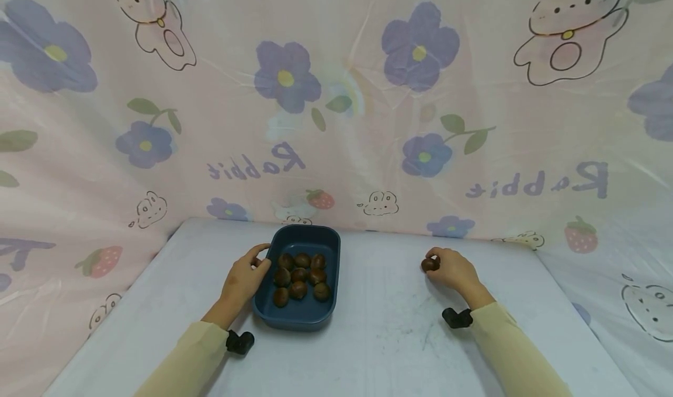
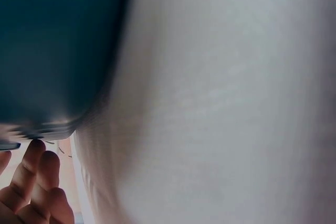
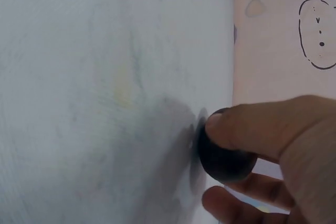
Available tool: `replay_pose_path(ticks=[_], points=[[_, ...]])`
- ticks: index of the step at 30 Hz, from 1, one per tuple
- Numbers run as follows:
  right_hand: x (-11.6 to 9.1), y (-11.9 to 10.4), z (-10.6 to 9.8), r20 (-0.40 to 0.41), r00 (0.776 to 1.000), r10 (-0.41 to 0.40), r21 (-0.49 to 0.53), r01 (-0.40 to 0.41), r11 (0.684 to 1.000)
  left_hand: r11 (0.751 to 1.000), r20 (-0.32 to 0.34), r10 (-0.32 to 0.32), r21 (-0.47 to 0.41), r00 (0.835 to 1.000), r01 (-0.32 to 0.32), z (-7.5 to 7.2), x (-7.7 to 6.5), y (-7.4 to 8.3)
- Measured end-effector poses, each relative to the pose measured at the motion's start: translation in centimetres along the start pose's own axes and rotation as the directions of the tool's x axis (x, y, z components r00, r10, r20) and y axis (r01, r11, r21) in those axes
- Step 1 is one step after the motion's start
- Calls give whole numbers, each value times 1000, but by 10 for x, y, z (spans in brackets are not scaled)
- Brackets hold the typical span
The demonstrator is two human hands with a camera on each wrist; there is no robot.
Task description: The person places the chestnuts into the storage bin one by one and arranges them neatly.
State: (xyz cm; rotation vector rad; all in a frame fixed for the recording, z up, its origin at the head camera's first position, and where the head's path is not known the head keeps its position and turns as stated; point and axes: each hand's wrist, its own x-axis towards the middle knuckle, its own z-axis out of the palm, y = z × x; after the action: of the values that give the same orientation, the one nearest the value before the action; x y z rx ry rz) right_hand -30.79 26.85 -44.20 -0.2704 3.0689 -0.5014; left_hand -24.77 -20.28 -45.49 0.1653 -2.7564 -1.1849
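A dark blue rectangular tray [image 1: 297, 321] stands on the white table, left of the middle. Several brown chestnuts [image 1: 298, 290] lie inside it in loose rows. My left hand [image 1: 245, 279] is at the tray's left side, its fingers at the rim; in the left wrist view the fingers [image 2: 48, 169] show beside the blue wall. Over on the right, my right hand [image 1: 453, 270] pinches a single chestnut [image 3: 228, 153] between thumb and fingers, close over the table surface.
The white table [image 1: 378, 338] reaches back to a pale curtain [image 1: 347, 140] printed with flowers and rabbits. Faint dark smudges mark the tabletop between the tray and the right arm. A black wrist camera [image 1: 240, 342] sits on the left sleeve, another [image 1: 457, 318] on the right.
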Motion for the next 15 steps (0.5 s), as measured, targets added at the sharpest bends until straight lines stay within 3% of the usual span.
replay_pose_path(ticks=[15], points=[[-3,-4,-1,-19,1000,-1,6,1,1000,1000,8,-3,-10,1000,4,0,0,-2]])
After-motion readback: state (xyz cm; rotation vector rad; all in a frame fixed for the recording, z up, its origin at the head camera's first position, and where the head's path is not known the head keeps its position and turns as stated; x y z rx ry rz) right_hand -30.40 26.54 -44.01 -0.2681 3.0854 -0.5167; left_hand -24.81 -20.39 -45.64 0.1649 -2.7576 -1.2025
